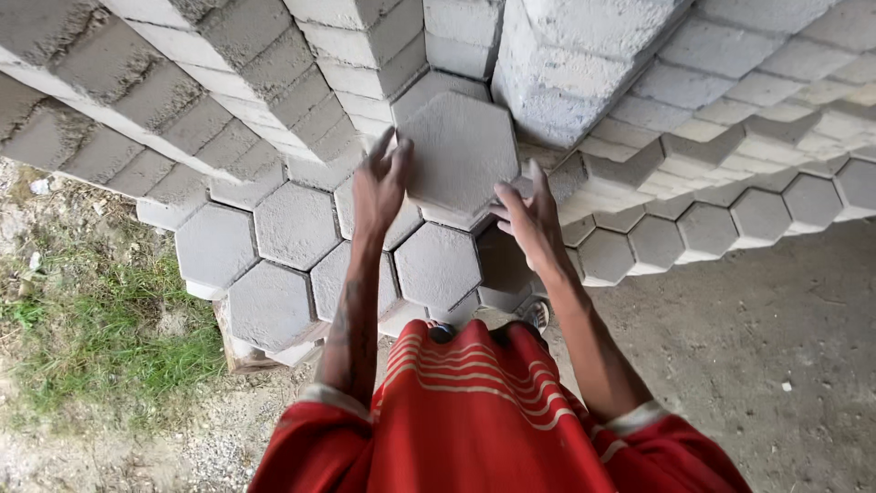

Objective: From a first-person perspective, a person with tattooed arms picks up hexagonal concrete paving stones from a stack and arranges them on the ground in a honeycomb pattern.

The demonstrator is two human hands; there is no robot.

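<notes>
We see stacked rows of grey hexagonal pavers (292, 224) filling the yard, a bare concrete floor (776, 329) on one side, patchy grass (100, 329) and gravel (182, 447) on the other, in soft daylight

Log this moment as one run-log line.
left hand: grips paver left edge | right hand: grips its right edge | paver: raised over stack | ground: grass left

A single camera on the person's head looks steeply down, close over the forearms and red shirt (474, 411). Stacked hexagonal pavers (292, 224) fill the far part, grass (100, 329) lies left and bare ground (766, 329) right.
</notes>
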